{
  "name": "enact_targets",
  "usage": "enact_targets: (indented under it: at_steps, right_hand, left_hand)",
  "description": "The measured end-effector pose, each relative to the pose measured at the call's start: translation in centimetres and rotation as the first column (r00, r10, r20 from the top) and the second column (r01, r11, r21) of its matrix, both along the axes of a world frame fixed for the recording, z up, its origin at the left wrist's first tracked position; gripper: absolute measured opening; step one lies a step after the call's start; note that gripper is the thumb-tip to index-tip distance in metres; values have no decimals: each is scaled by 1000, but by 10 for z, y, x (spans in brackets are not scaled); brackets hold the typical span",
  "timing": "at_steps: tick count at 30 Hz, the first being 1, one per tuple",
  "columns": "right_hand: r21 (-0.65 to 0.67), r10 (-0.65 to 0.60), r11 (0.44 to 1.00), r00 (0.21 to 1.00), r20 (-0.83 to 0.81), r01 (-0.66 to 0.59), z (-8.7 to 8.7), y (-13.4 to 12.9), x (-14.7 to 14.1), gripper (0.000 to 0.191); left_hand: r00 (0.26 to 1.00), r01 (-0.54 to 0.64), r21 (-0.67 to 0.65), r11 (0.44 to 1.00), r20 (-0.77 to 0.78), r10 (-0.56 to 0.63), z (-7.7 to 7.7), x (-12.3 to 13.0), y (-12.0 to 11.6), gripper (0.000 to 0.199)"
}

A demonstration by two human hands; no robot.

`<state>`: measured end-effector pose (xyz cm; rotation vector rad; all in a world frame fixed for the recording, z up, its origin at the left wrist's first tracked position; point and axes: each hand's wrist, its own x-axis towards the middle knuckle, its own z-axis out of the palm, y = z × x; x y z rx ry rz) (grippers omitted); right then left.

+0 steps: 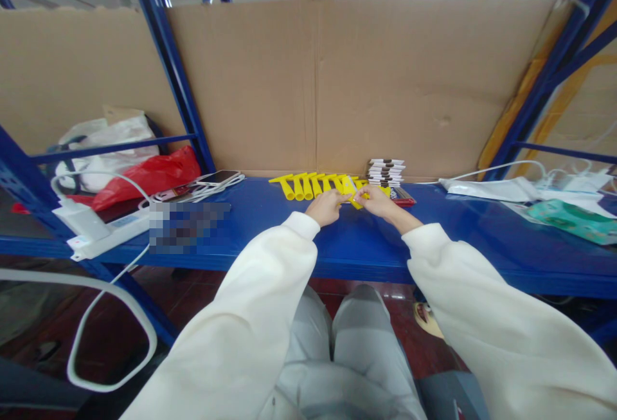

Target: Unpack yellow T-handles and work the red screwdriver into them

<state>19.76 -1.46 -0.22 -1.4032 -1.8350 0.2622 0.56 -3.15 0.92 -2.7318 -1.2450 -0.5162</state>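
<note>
My left hand [328, 206] and my right hand [378, 201] meet over the blue shelf, fingers pinched round one yellow plastic piece [357, 204]. Something small and whitish shows at its upper end; I cannot make out what it is. Just behind and to the left lies a row of several like yellow pieces [308, 186], each with a tube-like handle and a flat wide end. Beyond my right hand stands a stack of small white and brown packets [386, 172]. A dark red flat packet [403, 201] lies beside that hand, partly hidden by it.
The blue shelf [270, 233] has a cardboard back [366, 85] and blue uprights. To the left are a white power strip [116, 230] with cables, a phone [219, 178] and a red bag [144, 179]. On the right lie a white packet [491, 188] and a green packet [573, 220].
</note>
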Motion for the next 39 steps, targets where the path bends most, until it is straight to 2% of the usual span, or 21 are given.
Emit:
enact_targets:
  at_steps: [5, 12, 16, 18, 20, 22, 25, 33, 39]
  right_hand:
    - [-71, -34, 997, 992, -121, 26, -3, -2, -9, 11]
    - [-80, -49, 996, 959, -278, 28, -11, 0, -16, 9]
    - [-48, -68, 997, 900, -430, 52, -7, 1, -15, 11]
    - [-92, -98, 994, 871, -481, 61, -1, -3, -13, 7]
    - [-214, -99, 977, 866, -490, -9, 5, -10, -11, 4]
    - [-340, -44, 929, 872, -487, -143, 9, -16, -8, 3]
    - [-403, 22, 878, 862, -506, -259, 11, -23, -7, 11]
    - [-377, -40, 904, 839, -543, -201, 15, -28, -8, 15]
    - [-392, -62, 900, 837, -544, -188, 17, -33, -10, 18]
  left_hand:
    - [999, -29, 17, 999, 29, 29, -1, 0, -1, 50]
    - [999, -46, 9, 999, 30, 46, 1, 1, -4, 51]
    - [998, -42, 10, 999, 52, 41, 1, 1, -2, 50]
    - [997, -35, 20, 999, 65, 34, 0, 0, 0, 50]
    - [997, -34, 28, 999, 77, 32, 0, 0, 2, 50]
    - [995, -38, 32, 999, 88, 35, -1, -1, 3, 50]
    - [996, -40, 33, 999, 85, 37, 0, -2, 1, 50]
    - [986, -75, 40, 996, -144, 80, 1, 0, -11, 65]
    - [978, -71, 54, 996, -195, 80, 2, 1, -13, 66]
